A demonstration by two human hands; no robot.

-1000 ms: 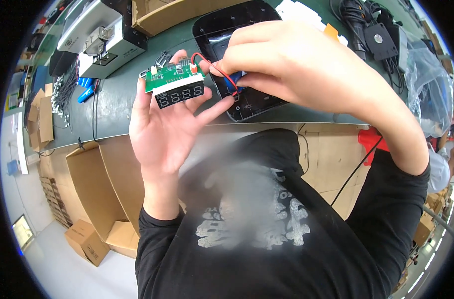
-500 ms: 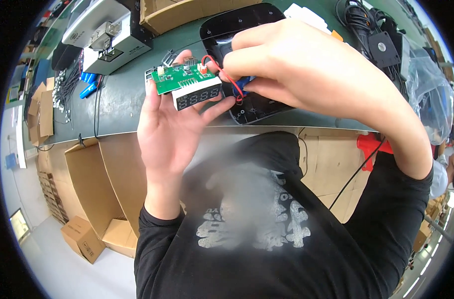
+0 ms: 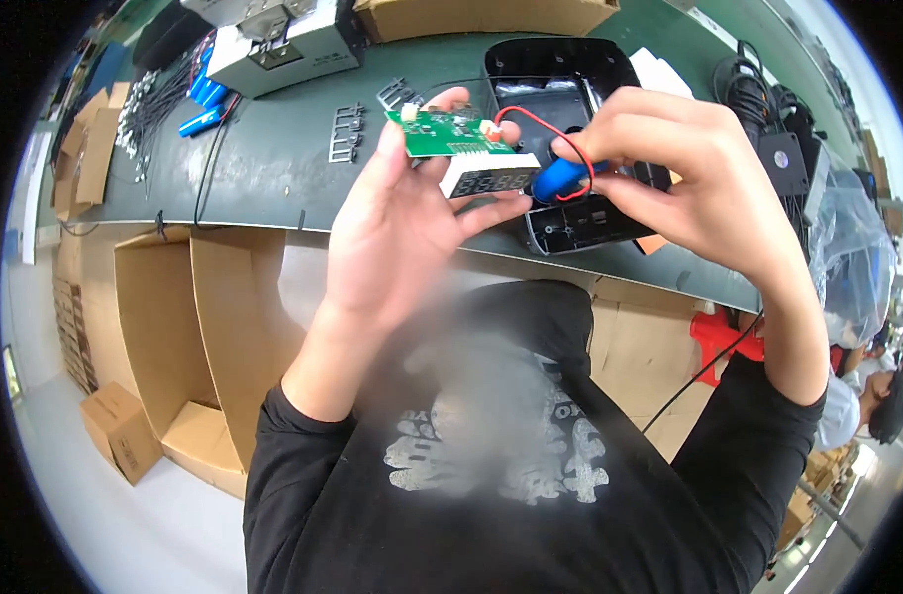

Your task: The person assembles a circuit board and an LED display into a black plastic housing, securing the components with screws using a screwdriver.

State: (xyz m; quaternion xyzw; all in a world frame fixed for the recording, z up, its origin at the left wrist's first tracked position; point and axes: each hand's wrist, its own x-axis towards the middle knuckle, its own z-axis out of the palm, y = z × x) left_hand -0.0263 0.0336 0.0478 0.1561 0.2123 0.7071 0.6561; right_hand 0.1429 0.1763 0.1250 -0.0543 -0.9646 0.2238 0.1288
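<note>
My left hand [image 3: 397, 233] holds a green circuit board [image 3: 437, 136] between thumb and fingers, with a white-framed digit display [image 3: 491, 176] along its near edge. My right hand [image 3: 669, 168] grips a blue cylindrical battery [image 3: 558, 180] just right of the display. Red wire [image 3: 546, 122] loops from a small connector on the board over to the battery. Under and behind both hands lies an open black plastic housing [image 3: 555, 51], partly hidden by my right hand. Two grey slotted plastic pieces, one a strip [image 3: 347, 134], lie left of the board.
Blue batteries [image 3: 206, 104] and a bundle of white-tipped cables [image 3: 154, 124] lie on the left of the green table [image 3: 283, 193]. A white-and-black box [image 3: 283, 54] and a cardboard box [image 3: 481, 20] stand behind. Black cables and an adapter [image 3: 783, 163] sit at right, near clear plastic bags [image 3: 848, 228].
The view has shifted, so the table and hands sit differently. My right hand has drawn away from the board, and the blue battery in it now shows plainly, the red wire stretched in a wider loop.
</note>
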